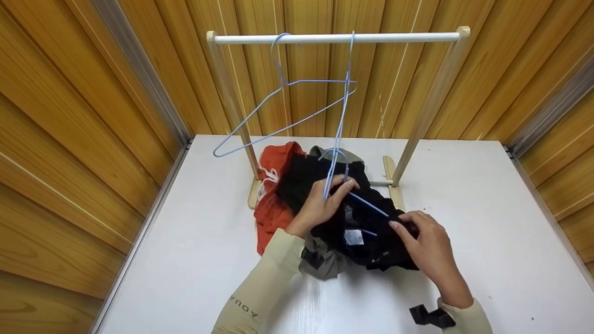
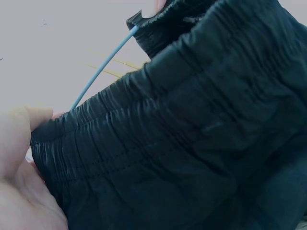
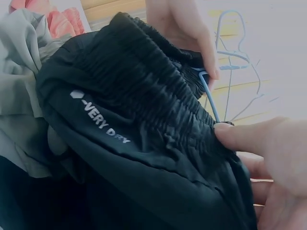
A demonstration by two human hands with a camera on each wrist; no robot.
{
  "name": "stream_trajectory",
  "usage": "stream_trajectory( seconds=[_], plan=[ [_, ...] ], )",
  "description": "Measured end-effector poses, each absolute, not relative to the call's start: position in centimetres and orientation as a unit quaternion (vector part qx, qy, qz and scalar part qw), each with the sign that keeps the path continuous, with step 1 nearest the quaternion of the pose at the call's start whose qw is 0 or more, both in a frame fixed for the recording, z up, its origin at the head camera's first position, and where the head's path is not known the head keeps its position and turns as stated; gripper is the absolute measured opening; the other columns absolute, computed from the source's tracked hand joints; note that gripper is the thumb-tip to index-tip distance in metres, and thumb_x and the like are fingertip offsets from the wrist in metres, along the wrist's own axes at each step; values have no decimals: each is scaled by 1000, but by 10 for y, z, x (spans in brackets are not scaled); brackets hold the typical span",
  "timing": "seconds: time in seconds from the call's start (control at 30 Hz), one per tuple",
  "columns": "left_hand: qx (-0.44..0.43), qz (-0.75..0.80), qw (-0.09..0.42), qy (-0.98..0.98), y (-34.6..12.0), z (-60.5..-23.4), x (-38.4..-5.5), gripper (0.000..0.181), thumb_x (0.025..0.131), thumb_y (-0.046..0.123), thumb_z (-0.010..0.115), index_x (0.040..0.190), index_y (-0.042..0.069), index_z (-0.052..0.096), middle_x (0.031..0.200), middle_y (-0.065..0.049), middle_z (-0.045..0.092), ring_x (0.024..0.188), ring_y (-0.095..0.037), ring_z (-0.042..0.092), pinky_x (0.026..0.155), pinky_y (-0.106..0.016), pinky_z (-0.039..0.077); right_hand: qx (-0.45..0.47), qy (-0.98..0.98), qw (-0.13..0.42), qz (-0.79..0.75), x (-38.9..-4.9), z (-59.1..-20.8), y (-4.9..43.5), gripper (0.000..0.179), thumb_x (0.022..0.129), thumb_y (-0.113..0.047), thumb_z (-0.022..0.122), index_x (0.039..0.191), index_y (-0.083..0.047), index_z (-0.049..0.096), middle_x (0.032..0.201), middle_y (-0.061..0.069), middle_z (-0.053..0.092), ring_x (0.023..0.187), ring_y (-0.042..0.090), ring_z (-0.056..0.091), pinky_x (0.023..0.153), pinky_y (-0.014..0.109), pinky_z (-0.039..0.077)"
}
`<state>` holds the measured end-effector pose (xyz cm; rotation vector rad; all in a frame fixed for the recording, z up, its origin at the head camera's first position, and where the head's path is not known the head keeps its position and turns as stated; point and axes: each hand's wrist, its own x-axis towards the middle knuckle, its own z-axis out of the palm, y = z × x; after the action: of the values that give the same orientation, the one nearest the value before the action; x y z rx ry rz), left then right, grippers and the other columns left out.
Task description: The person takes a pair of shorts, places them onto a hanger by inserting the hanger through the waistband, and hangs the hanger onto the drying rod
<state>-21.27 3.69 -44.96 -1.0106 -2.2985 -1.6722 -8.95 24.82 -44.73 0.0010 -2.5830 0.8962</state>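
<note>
Both hands hold black shorts (image 1: pixel 320 227) by the gathered elastic waistband (image 2: pixel 144 96). White lettering shows on them in the right wrist view. A blue wire hanger (image 1: pixel 369 204) runs across the waist opening, its hook rising beside my left hand (image 1: pixel 325 204). That hand pinches the waistband close to the hanger's neck. At the other side, my right hand (image 1: pixel 429 236) grips the waistband, thumb on top, where the hanger's arm (image 3: pixel 209 98) goes into the cloth. Inside the waist shows a white label (image 1: pixel 354 237). The hanger's far end is hidden by cloth.
A rack with a white rail (image 1: pixel 320 39) and wooden legs stands behind. Two blue wire hangers hang from it, one (image 1: pixel 250 116) at left, another (image 1: pixel 341 120) overlapping my left hand. Red clothing (image 1: pixel 274 218) and grey clothing (image 1: pixel 327 262) lie beneath the shorts on the white table (image 1: pixel 185 260).
</note>
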Motion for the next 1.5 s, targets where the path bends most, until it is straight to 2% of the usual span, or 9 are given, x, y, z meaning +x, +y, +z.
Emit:
stream_trajectory(
  seconds=[0.1,0.37,0.63,0.8,1.0,1.1,1.27,1.5],
  plan=[
    [-331,-554,57,-762,36,-450,-213,24,101,25,51,101,11,70,100,0,72,95,-7,61,92,-23,48,-4,-927,207,314,-89,-447,247,11,86,-15,73,90,-6,68,91,6,69,84,20,60,74,39,45],
    [-328,-557,49,-761,34,-452,-215,22,99,26,54,100,12,71,101,0,71,95,-6,61,92,-23,49,-5,-925,229,303,-89,-446,248,11,84,-15,75,89,-7,68,89,5,69,82,19,59,72,39,44],
    [-352,-536,69,-765,30,-448,-214,22,97,29,57,98,13,71,100,1,71,97,-5,63,92,-22,48,-5,-923,236,304,-89,-444,255,11,83,-16,76,89,-9,70,86,2,70,76,9,57,68,31,43],
    [-358,-520,81,-772,29,-447,-215,23,97,31,57,101,13,71,101,1,71,98,-4,63,93,-22,48,-17,-924,230,305,-87,-441,259,10,84,-17,75,89,-10,70,85,1,70,77,10,59,70,31,42],
    [-367,-516,90,-769,24,-447,-218,22,98,28,56,104,12,71,104,-1,71,102,-7,64,94,-24,48,-24,-915,244,321,-85,-437,268,8,84,-17,75,87,-12,70,80,0,69,72,-6,50,68,16,35],
    [-364,-519,86,-768,21,-448,-219,22,99,26,55,105,12,71,104,-2,71,101,-9,64,93,-25,49,-24,-909,257,327,-84,-435,272,9,83,-15,76,86,-10,70,79,1,68,70,-10,48,67,12,33],
    [-366,-528,79,-762,18,-447,-220,23,99,25,54,105,10,70,105,-3,71,101,-12,64,94,-28,49,-25,-906,266,329,-83,-435,277,9,82,-12,76,86,-8,69,79,4,69,71,-13,46,66,11,34],
    [-355,-515,86,-776,15,-445,-222,24,99,28,54,102,11,71,102,-1,71,99,-10,64,92,-26,49,-33,-903,264,337,-82,-433,283,7,83,-13,75,85,-9,70,74,1,66,66,-10,48,64,11,35]
  ],
)
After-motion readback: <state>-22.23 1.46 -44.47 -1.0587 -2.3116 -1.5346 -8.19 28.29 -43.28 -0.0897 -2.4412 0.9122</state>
